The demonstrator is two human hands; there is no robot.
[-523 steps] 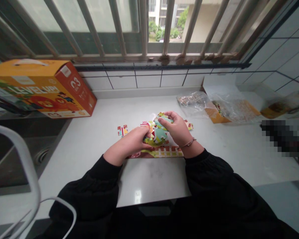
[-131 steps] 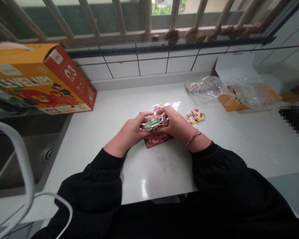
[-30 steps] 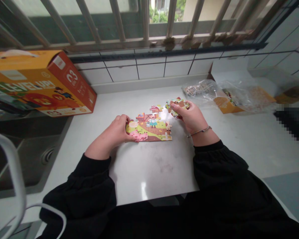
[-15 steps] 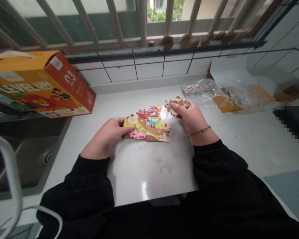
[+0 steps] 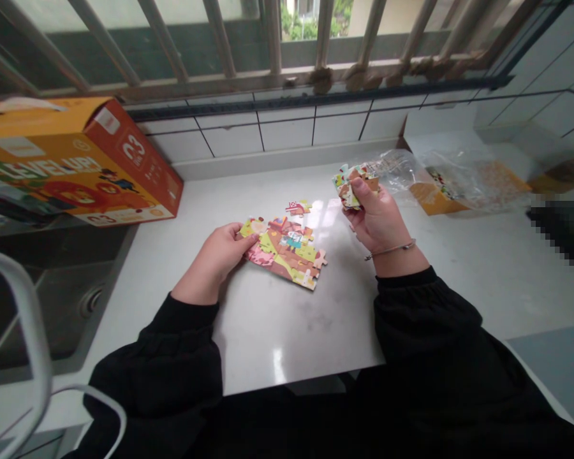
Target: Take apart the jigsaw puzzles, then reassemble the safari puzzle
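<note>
My left hand (image 5: 224, 252) pinches the left edge of a joined puzzle section (image 5: 287, 252), which shows green, brown and pink farm artwork and slants down to the right. Just beyond its upper edge, a small red and yellow puzzle piece (image 5: 296, 208) lies apart on the white counter. Off to the right, my right hand (image 5: 377, 217) is closed around a stack of loose puzzle pieces (image 5: 356, 186), its thumb on top, raised over the counter. How many pieces the stack has cannot be told.
An orange box (image 5: 76, 166) stands at the back left beside a dark sink (image 5: 33, 299). Clear plastic bags (image 5: 397, 169) and an open orange and white box (image 5: 435, 201) lie at the back right. A white cable (image 5: 33, 331) crosses the lower left. Window bars run behind.
The joined section has turned clockwise, its right end nearer me, and the small red and yellow piece now lies separate from it. My right hand has moved up and right with the stack.
</note>
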